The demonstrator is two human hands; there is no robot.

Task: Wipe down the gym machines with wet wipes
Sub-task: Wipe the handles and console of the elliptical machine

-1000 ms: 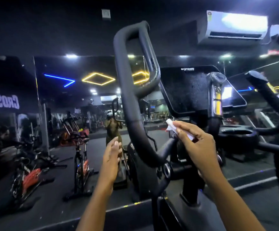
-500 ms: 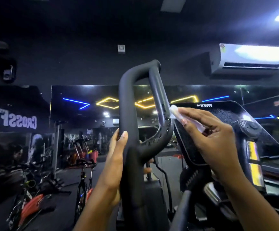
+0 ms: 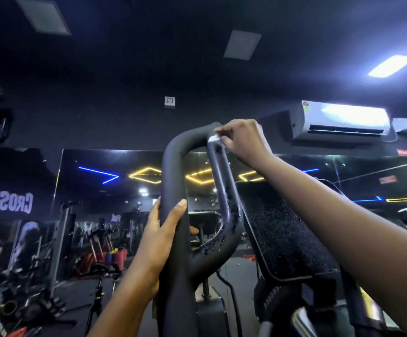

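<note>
The handle (image 3: 173, 171) of the gym machine rises in the middle of the view as a tall black loop. The left hand (image 3: 163, 242) grips the loop's left upright about halfway up, thumb on the near side and fingers curled round behind it. The right hand (image 3: 242, 141) reaches up to the top of the loop, its fingers bunched and pinching a small white wipe (image 3: 214, 139). The wipe is pressed against the top end of the loop's right-hand bar, just below the bend. Lower down that same bar, drops of liquid cling to the surface along its curve.

Just right of the handle, partly behind the right forearm, stands the machine's dark screen (image 3: 280, 229), speckled with fine drops. A white air conditioner (image 3: 343, 120) hangs on the wall at upper right. A wall mirror (image 3: 115, 181) behind the machine shows blue and yellow light strips, and exercise bikes (image 3: 100, 254) stand at lower left.
</note>
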